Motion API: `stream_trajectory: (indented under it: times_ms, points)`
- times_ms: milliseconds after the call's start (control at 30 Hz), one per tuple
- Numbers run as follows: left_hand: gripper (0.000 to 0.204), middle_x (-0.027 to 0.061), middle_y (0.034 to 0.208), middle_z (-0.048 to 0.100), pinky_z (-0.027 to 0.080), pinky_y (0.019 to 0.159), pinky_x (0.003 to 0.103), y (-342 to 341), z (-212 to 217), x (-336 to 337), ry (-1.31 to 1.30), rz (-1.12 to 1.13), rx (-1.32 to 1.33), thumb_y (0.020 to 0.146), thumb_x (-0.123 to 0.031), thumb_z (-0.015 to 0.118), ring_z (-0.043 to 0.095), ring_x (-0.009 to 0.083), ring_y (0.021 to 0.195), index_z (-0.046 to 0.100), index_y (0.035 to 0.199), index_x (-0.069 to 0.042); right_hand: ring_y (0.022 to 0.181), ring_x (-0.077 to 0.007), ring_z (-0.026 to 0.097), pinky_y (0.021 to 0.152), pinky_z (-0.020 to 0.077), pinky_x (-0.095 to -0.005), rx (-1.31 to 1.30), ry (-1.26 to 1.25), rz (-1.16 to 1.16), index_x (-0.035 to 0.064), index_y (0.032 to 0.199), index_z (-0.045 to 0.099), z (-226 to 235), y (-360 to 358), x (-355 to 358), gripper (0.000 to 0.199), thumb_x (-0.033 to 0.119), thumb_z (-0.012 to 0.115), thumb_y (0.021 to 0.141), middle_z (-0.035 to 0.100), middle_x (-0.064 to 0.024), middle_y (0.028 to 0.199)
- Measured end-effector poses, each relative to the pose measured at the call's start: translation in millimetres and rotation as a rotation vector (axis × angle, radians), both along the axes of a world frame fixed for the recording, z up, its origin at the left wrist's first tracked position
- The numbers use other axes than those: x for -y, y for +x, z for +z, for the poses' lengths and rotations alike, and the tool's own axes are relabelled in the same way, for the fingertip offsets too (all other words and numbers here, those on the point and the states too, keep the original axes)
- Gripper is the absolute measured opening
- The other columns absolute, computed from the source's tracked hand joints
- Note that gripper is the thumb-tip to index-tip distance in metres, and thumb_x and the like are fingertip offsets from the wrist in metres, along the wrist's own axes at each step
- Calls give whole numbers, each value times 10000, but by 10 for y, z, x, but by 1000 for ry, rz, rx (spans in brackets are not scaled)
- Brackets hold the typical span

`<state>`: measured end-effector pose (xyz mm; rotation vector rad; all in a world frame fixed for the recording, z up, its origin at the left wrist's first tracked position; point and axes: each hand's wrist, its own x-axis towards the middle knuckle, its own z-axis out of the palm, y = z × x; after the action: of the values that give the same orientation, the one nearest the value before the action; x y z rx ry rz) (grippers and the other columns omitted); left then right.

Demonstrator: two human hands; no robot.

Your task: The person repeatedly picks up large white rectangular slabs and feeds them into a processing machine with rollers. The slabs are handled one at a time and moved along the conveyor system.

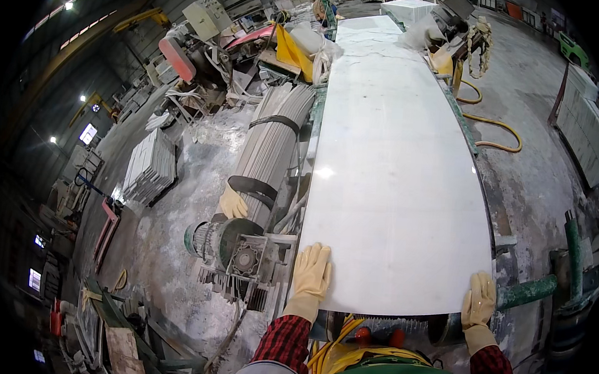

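Note:
A long white polished stone slab (389, 172) lies flat on a conveyor bed and runs away from me. My left hand (311, 271), in a pale yellow glove, rests flat on the slab's near left corner. My right hand (478, 300), gloved the same, presses on the near right corner at the edge. Both palms lie on the stone with fingers spread; neither hand grips anything. My sleeves are red plaid.
An electric motor with gearbox (230, 251) sits left of the slab. A spare glove (233, 202) lies on a strapped bundle of grey strips (271, 141). Stacked tiles (150, 167) stand further left, green pipes (544, 284) at right, a yellow hose (495, 123) beyond.

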<state>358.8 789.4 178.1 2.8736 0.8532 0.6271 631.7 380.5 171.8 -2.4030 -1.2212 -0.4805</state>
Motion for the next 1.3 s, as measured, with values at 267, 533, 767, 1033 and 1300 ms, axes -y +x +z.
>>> stream_trajectory:
  times_ms: [267, 533, 767, 1033, 1300]
  points:
    - [435, 185, 1439, 567, 360, 1157, 532, -10, 19, 32, -8, -13, 1, 965, -242, 628, 512, 411, 1330, 572, 1374, -105, 1255, -518, 536, 1117, 407, -582, 4, 12, 12, -49, 1342, 588, -19, 0, 40, 437, 162, 523, 965, 583, -293, 1373]
    - [441, 188, 1422, 575, 404, 1094, 525, -68, -6, 31, -30, -34, 39, 934, -219, 656, 539, 407, 1280, 589, 1352, -96, 1276, -499, 537, 1149, 378, -578, -69, -37, -18, -41, 1358, 604, -4, -57, 12, 432, 142, 493, 983, 587, -280, 1384]
    - [429, 184, 1399, 587, 397, 1108, 518, -70, 75, 105, 9, -21, 117, 947, -211, 645, 531, 394, 1293, 593, 1354, -89, 1329, -511, 515, 1173, 362, -571, -45, -15, -51, -76, 1355, 598, -208, -62, 118, 443, 207, 453, 1047, 560, -295, 1444]
    - [405, 164, 1390, 584, 387, 1125, 501, -79, 180, 189, 9, -3, 133, 952, -211, 629, 518, 376, 1304, 589, 1338, -96, 1355, -509, 492, 1178, 351, -586, -27, -62, -47, -81, 1382, 577, -254, -38, 188, 477, 254, 397, 1095, 535, -296, 1472]
    - [427, 176, 1405, 587, 384, 1132, 503, -116, 133, 191, 2, 0, 134, 959, -215, 635, 522, 386, 1313, 591, 1368, -100, 1360, -512, 482, 1180, 349, -584, -23, -79, -40, -77, 1388, 573, -259, -48, 230, 465, 237, 419, 1080, 527, -296, 1478]
